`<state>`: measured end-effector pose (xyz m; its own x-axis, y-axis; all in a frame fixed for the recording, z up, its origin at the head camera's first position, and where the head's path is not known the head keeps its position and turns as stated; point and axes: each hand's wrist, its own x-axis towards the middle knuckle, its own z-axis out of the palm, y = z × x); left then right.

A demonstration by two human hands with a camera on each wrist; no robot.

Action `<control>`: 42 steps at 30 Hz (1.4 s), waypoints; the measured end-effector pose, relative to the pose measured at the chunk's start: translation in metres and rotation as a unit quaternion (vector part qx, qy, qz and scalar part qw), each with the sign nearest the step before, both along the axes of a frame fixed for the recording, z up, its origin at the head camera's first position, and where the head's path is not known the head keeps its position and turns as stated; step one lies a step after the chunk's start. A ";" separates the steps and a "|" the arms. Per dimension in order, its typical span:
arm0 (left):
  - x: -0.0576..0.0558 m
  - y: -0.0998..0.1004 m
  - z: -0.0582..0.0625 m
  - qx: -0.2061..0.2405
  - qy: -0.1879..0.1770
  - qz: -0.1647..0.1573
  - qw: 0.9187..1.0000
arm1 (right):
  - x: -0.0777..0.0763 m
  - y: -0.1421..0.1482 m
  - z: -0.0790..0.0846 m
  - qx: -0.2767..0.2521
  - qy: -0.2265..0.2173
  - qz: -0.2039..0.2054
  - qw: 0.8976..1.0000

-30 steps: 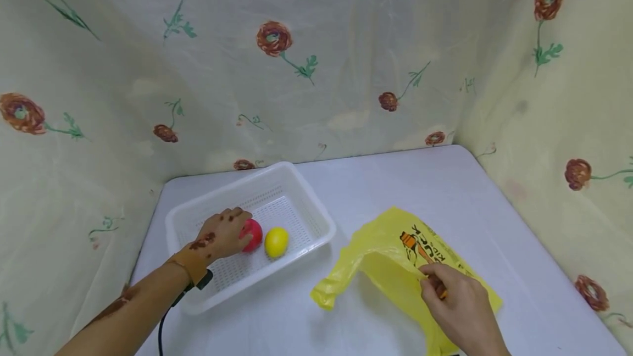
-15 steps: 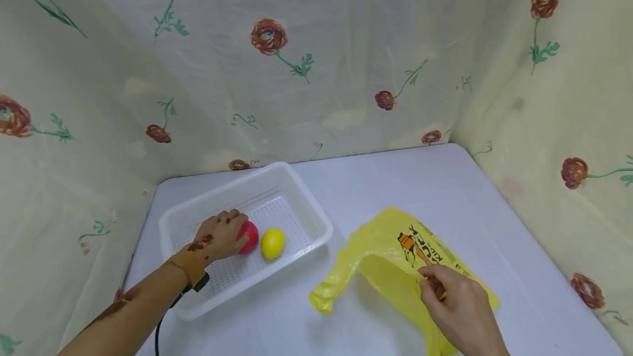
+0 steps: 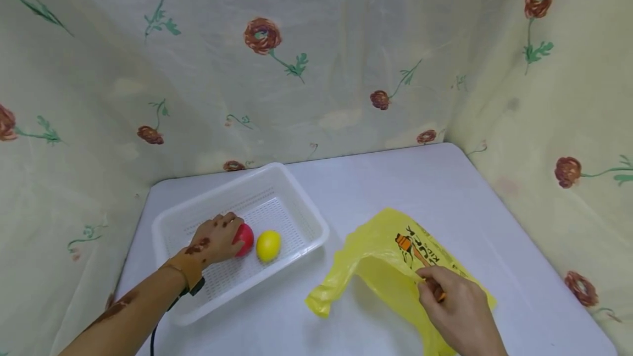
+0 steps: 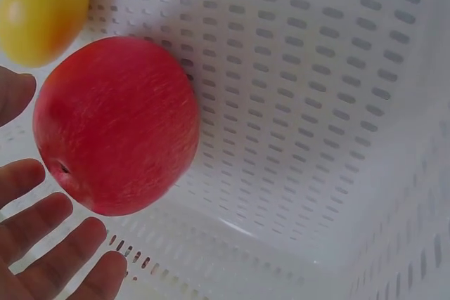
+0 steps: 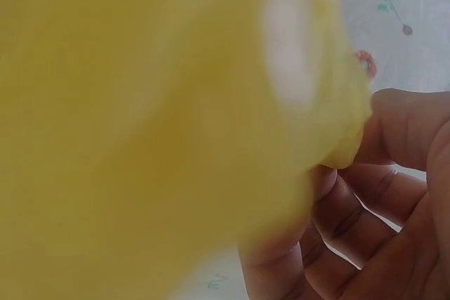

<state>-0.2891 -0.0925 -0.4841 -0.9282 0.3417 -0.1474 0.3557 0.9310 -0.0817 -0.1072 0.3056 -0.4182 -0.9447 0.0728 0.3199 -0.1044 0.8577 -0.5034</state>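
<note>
In the head view my left hand [image 3: 216,239] is inside the white plastic basket [image 3: 296,246], over a red apple [image 3: 244,239]. The left wrist view shows its thumb and spread fingers beside the apple [image 4: 119,124], not closed round it; whether a fingertip touches cannot be told. Right beside the apple lies a smooth yellow fruit [image 3: 268,245], with an orange blush in the left wrist view. My right hand [image 3: 460,306] pinches the edge of a yellow plastic bag [image 3: 381,240] between thumb and finger, lifting its mouth so it gapes toward me. The bag bears printed lettering.
Basket and bag rest on a white table [image 3: 376,174], the basket at left, the bag at right. Flower-patterned curtains [image 3: 316,59] enclose the table at the back and both sides. A dark cable [image 3: 152,339] hangs from my left wrist.
The whole head view has shifted slightly, so everything sits a little further left. Both hands, the fruit and the bag keep almost the same places relative to each other.
</note>
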 end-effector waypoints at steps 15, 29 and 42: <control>-0.002 -0.005 -0.009 -0.001 -0.012 0.006 1.000 | -0.001 -0.003 0.004 0.002 -0.002 0.004 1.000; -0.003 -0.002 -0.012 0.034 -0.057 0.037 0.997 | -0.001 -0.003 0.005 0.007 -0.010 0.004 1.000; -0.005 0.002 -0.015 0.041 -0.042 0.025 0.998 | 0.000 -0.003 0.004 -0.006 -0.026 -0.002 1.000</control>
